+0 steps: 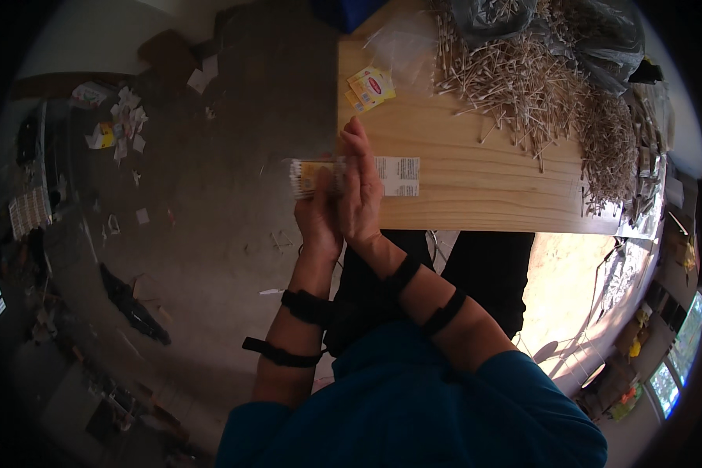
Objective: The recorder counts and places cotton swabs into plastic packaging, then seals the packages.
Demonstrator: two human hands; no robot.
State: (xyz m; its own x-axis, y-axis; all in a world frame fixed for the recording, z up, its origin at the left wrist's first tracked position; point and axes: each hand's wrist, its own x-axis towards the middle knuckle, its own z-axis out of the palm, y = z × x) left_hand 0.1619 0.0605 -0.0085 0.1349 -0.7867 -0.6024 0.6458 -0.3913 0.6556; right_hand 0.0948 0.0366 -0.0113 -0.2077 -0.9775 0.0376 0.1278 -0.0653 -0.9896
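Observation:
Beside the table's left edge, my left hand (318,226) is wrapped round a small yellow-and-white pack of cotton swabs (309,179). White swab tips stick out of the pack's left end. My right hand (360,191) is held flat with its fingers stretched out, and its palm lies against the pack's right end. That end is partly hidden by the hand. A white printed card (402,176) shows to the right of my right hand; whether it joins the pack cannot be told.
A big heap of loose cotton swabs (515,86) covers the table's (476,203) far right, with grey plastic bags (604,35) on it. Small yellow printed cards (370,87) and a clear plastic bag (404,47) lie far left. Paper scraps (127,117) litter the floor.

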